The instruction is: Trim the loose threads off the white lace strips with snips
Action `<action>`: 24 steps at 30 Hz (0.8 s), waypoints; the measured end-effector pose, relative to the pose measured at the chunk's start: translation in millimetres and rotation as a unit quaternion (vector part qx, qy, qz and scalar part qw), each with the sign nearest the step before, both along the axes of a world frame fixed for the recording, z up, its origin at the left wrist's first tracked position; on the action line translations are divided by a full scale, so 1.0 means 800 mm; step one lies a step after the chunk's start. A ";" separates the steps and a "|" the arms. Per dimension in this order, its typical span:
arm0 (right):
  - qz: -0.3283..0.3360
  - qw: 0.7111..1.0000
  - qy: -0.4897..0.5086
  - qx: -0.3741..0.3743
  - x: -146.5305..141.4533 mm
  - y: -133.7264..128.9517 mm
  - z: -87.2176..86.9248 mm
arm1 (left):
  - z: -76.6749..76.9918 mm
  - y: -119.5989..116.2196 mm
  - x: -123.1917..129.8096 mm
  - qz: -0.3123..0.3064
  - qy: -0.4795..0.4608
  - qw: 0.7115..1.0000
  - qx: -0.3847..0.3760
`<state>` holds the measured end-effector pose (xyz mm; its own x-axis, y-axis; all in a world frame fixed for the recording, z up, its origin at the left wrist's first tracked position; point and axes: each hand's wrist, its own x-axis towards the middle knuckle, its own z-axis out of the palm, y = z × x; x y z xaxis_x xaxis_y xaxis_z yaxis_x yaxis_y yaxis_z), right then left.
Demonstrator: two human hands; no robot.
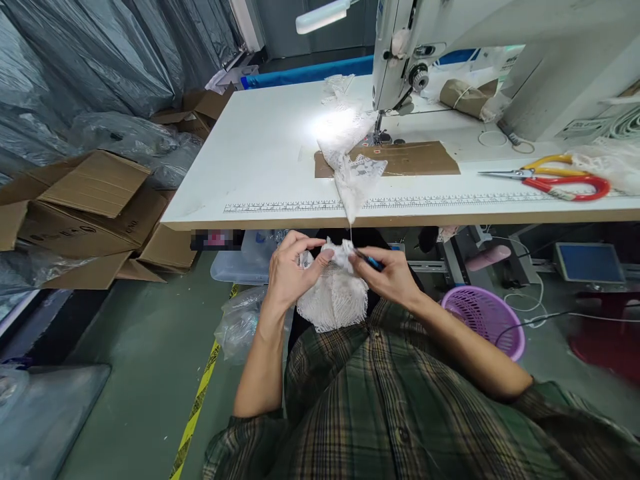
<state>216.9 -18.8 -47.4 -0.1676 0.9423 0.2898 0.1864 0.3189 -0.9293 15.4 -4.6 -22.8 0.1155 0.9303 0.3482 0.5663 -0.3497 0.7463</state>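
Observation:
My left hand pinches the upper edge of a piece of white lace between thumb and fingers, just below the table edge over my lap. Close by on the right, my right hand is closed around small blue and black thread snips, their tip at the lace. A thin thread runs up from this lace to another strip of white lace, which hangs toward the table's front edge. That strip lies across the tabletop beside the needle of the sewing machine.
Scissors with red and yellow handles lie on the right of the white table. A brown cardboard piece sits under the needle area. Below right stands a purple basket; open cardboard boxes are at left.

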 end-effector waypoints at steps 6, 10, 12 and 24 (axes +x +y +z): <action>0.102 0.993 0.051 -0.008 0.014 -0.039 0.016 | -0.016 -0.008 0.017 -0.178 -0.179 0.953 -0.169; 0.088 0.989 0.054 -0.106 0.023 -0.027 0.005 | -0.032 -0.021 0.027 -0.203 -0.239 0.895 -0.318; 0.075 0.982 0.065 -0.161 0.026 -0.021 -0.003 | -0.036 -0.021 0.024 -0.183 -0.248 0.892 -0.332; 0.053 0.989 0.027 -0.135 0.024 0.000 -0.006 | -0.028 -0.010 0.025 -0.112 -0.262 0.905 -0.316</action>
